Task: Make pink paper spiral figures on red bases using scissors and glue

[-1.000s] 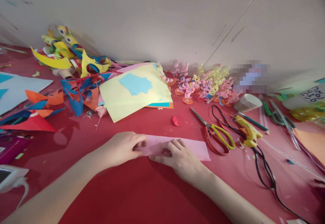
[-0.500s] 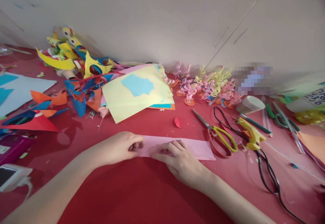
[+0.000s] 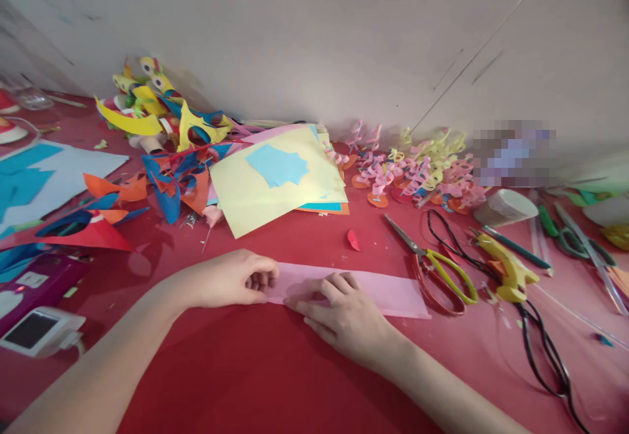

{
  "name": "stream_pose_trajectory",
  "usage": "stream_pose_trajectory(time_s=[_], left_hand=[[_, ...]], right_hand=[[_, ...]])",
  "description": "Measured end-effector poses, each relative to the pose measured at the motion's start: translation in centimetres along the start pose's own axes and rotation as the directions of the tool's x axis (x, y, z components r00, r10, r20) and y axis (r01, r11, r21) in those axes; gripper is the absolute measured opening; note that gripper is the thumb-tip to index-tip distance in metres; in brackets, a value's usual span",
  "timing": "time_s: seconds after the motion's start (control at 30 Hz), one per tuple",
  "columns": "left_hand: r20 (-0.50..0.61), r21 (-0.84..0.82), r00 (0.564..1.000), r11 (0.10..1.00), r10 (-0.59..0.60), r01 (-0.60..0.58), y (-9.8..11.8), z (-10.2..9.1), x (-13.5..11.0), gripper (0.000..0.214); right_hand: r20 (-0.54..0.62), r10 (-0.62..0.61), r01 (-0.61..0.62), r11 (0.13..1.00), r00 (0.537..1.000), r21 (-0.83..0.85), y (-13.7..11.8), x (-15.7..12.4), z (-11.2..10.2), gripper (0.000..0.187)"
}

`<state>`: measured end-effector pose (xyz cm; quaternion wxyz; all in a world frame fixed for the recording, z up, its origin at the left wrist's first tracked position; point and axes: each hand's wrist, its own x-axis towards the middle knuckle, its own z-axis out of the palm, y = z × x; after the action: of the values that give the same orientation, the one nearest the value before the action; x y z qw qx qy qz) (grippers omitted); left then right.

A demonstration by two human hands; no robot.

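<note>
A long pink paper strip [image 3: 388, 291] lies flat on the red table [image 3: 255, 368] in front of me. My left hand [image 3: 230, 280] curls its fingers over the strip's left end and pinches it. My right hand [image 3: 344, 313] lies on the strip's middle, fingers stretched out and pressing it down. The strip's right end reaches almost to the scissors.
Red-and-yellow scissors [image 3: 437, 270] and a yellow glue gun [image 3: 506, 267] with a black cord lie right of the strip. A stack of yellow and coloured paper sheets [image 3: 275, 185], curled paper pieces [image 3: 417, 168], colourful scraps [image 3: 162, 152] and a tape roll [image 3: 506, 206] sit behind. A small device [image 3: 34, 330] is at left.
The view has drifted left, so everything sits further right in the frame. Both hands stay on the pink strip with only small finger shifts.
</note>
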<state>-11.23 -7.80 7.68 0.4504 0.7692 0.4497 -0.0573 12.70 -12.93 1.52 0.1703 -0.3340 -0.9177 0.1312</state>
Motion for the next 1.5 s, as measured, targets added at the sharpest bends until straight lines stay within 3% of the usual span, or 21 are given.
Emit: stream_pose_trajectory(time_s=[0.5, 0.77, 0.9, 1.07, 1.3, 1.5], left_hand=[[-0.042, 0.061, 0.995, 0.994, -0.092, 0.094, 0.4, 0.9, -0.3, 0.007], [-0.155, 0.17, 0.986, 0.981, -0.068, 0.095, 0.9, 1.6, -0.7, 0.006], [-0.113, 0.149, 0.993, 0.988, -0.033, 0.049, 0.6, 1.3, -0.6, 0.005], [-0.089, 0.113, 0.995, 0.992, -0.052, 0.062, -0.2, 0.9, -0.6, 0.001], [0.046, 0.048, 0.996, 0.996, -0.08, 0.078, -0.8, -0.8, -1.7, 0.021], [0.029, 0.049, 0.999, 0.998, -0.046, 0.044, -0.9, -0.8, -1.2, 0.014]], right_hand=[[0.009, -0.005, 0.006, 0.998, 1.0, -0.069, -0.2, 0.1, -0.2, 0.03], [0.064, -0.022, 0.034, 0.979, 0.998, -0.201, -0.9, 0.5, -0.3, 0.03], [0.095, -0.016, 0.034, 0.982, 0.995, -0.186, -1.3, 0.8, -0.2, 0.039], [0.079, 0.001, 0.012, 0.988, 0.997, -0.156, -1.3, 1.0, 0.2, 0.035], [0.04, -0.004, 0.008, 0.996, 0.999, -0.089, -1.1, 1.0, 0.4, 0.033], [0.039, -0.007, 0.01, 0.997, 0.999, -0.075, -1.1, 1.0, 0.3, 0.035]])
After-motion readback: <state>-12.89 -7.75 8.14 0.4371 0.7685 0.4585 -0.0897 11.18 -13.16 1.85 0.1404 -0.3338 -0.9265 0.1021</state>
